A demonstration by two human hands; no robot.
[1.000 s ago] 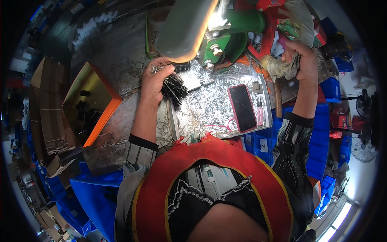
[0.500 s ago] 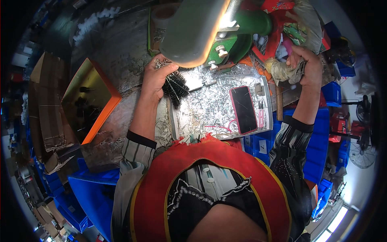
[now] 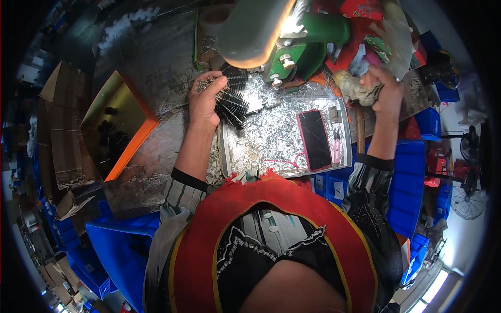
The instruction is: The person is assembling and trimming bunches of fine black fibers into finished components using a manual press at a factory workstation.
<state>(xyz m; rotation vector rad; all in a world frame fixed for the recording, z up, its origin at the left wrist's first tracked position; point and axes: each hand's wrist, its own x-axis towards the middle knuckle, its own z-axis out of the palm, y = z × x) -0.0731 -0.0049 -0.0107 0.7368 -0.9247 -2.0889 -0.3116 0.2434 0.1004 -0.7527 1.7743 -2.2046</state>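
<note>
My left hand (image 3: 206, 101) is closed around the looped wire ends of several black bristle brushes (image 3: 232, 107). Their dark bristles fan out to the right, over the left edge of a pale tray (image 3: 250, 163) littered with short silvery wire bits. At the right, the fingers of my right hand (image 3: 385, 93) curl against a crumpled cream-coloured wrapped bundle (image 3: 360, 89). What lies inside that wrapping is hidden. Just below it runs a wooden handle (image 3: 360, 130).
A green machine (image 3: 308, 52) with bolts stands ahead, under a lamp (image 3: 253, 36). On the tray rests a red-edged phone (image 3: 314, 141). An orange-rimmed box (image 3: 133, 148) holding dark brushes sits left, beside a cardboard box (image 3: 62, 125). Blue bins (image 3: 407, 182) flank me.
My left hand has shifted slightly right, and the brushes now spread wider. My right hand has come a little left and nearer, staying at the cream bundle.
</note>
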